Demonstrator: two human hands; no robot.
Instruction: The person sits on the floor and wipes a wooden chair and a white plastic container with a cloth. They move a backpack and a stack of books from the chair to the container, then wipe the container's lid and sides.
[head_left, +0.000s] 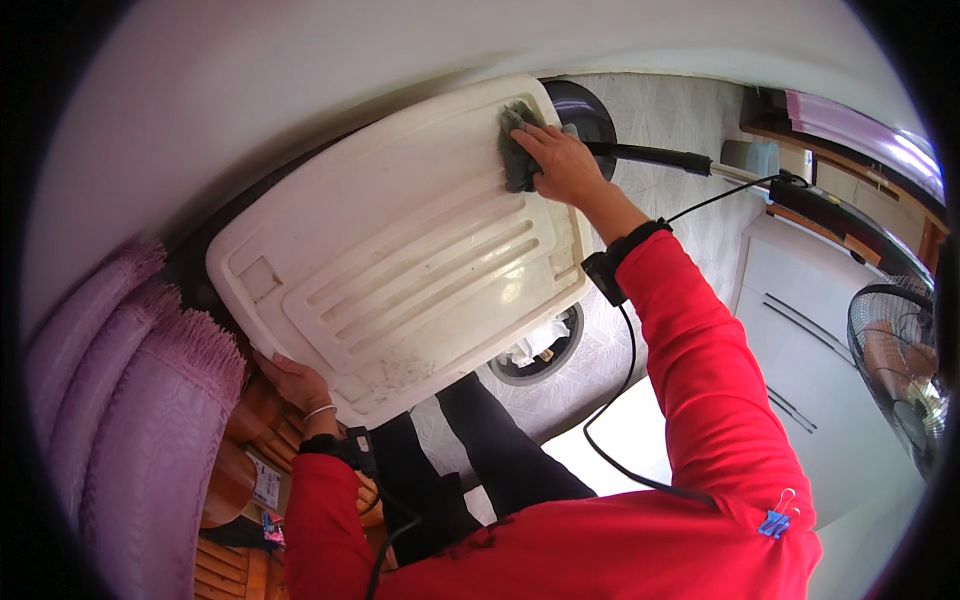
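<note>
A large white plastic lid (420, 247) with raised ribs and recessed slots lies tilted before me, with dark specks and grime near its lower edge. My right hand (562, 165) presses a dark grey-green cloth (517, 146) against the lid's upper right part. My left hand (296, 384) grips the lid's lower left edge, fingers partly hidden beneath it. Both wrists wear black straps with cables.
A bin (574, 341) with white paper stands below the lid's right edge. Behind the lid's upper right corner is a dark round base (585, 112) with a pole. A fan (900, 367) stands at right, pink fringed fabric (161, 405) hangs at left, near wooden furniture (232, 566).
</note>
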